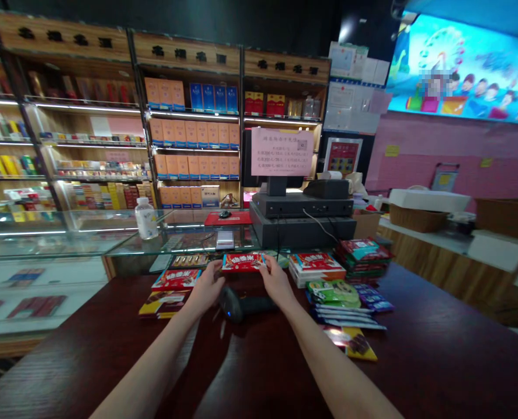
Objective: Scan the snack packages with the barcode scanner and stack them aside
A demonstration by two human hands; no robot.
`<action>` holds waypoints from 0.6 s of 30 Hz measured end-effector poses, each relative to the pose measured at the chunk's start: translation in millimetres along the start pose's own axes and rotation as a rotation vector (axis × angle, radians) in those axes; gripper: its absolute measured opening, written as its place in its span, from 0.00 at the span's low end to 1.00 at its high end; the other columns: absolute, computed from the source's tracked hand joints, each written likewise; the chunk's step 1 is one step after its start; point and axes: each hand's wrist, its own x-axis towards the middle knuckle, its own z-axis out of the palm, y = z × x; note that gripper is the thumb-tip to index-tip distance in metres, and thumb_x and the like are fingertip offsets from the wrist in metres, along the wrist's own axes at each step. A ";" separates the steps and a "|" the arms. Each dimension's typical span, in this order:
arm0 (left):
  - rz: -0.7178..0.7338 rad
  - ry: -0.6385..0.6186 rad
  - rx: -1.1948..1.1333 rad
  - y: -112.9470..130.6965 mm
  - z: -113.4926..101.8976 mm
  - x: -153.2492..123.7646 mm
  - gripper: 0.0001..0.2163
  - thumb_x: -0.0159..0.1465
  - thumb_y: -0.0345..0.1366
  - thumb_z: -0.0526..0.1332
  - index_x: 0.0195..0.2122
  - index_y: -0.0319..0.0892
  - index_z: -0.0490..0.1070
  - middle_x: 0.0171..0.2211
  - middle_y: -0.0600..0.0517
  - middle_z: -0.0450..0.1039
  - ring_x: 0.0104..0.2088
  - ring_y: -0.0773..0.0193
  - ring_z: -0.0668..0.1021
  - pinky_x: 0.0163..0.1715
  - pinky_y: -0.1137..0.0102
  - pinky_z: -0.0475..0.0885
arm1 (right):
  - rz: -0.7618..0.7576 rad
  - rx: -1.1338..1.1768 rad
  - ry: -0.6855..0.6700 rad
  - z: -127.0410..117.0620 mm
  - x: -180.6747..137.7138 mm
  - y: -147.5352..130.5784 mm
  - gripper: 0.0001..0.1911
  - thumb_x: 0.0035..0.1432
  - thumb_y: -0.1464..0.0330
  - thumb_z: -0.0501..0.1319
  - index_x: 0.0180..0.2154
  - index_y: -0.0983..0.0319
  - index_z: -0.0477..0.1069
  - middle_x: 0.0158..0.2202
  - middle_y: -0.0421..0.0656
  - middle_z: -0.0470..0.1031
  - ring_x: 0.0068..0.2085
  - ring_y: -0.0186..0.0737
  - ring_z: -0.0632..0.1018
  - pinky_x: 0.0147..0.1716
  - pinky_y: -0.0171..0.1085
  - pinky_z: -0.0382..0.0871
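Between my two hands is a flat red snack packet (244, 263) with white lettering and blue corners, just above the dark table. My left hand (209, 283) closes its fingers at the packet's left end, and my right hand (277, 280) grips the right end. Below them lies a black barcode scanner (231, 305) with a small blue light. To the left, a similar red packet (176, 279) rests on yellow packets (160, 304). On the right are red packets (314, 261) in a stack, green packets (333, 293) and a yellow chocolate packet (358, 343).
A cash register (302, 212) with a paper sign (281, 152) stands behind the table. Beside it, a white bottle (146, 219) sits on the glass counter (123, 244). More dark red and green bags (364, 259) are piled at the right. Lit shelves line the back wall.
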 end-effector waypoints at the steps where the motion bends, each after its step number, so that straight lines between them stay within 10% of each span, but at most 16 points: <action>1: 0.001 0.006 -0.002 -2.8 -2.7 -1.1 0.22 0.56 0.32 0.55 0.54 0.44 0.63 0.56 0.46 0.74 0.58 0.58 0.74 0.61 0.58 0.66 | 0.000 0.001 0.001 3.1 -0.9 -1.6 0.21 0.65 0.65 0.52 0.58 0.59 0.66 0.53 0.49 0.77 0.56 0.47 0.76 0.56 0.44 0.67; 18: 0.098 0.274 0.375 -26.6 -13.3 -16.3 0.16 0.66 0.35 0.53 0.55 0.48 0.66 0.56 0.47 0.74 0.60 0.54 0.71 0.61 0.53 0.59 | -0.133 0.384 -0.023 42.8 0.9 17.3 0.24 0.58 0.71 0.54 0.56 0.58 0.65 0.57 0.47 0.75 0.59 0.40 0.75 0.58 0.41 0.69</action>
